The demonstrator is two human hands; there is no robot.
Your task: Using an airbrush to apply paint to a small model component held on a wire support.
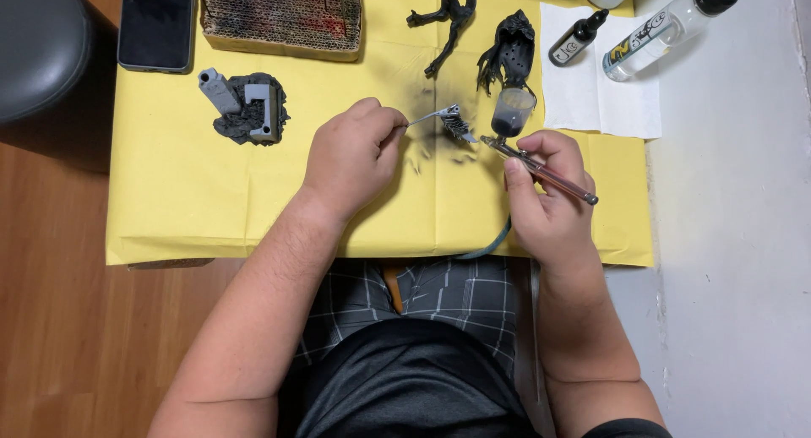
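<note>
My left hand [353, 155] pinches a thin stick that carries a small grey and black model part [457, 124] over the yellow paper sheet [194, 201]. My right hand [547, 193] grips an airbrush [541, 169] with a dark paint cup [511, 111] on top. Its nozzle points left at the model part, almost touching it. A teal hose [490, 246] runs from the airbrush down past the sheet's front edge. Black overspray marks the paper under the part.
Behind lie two black model parts [446, 20] [509, 54], a grey base piece with blocks [245, 107], a stained cardboard block [283, 16] and a dark phone [156, 24]. A white paper towel [600, 92] bears a dropper bottle [577, 39] and a clear bottle [667, 28].
</note>
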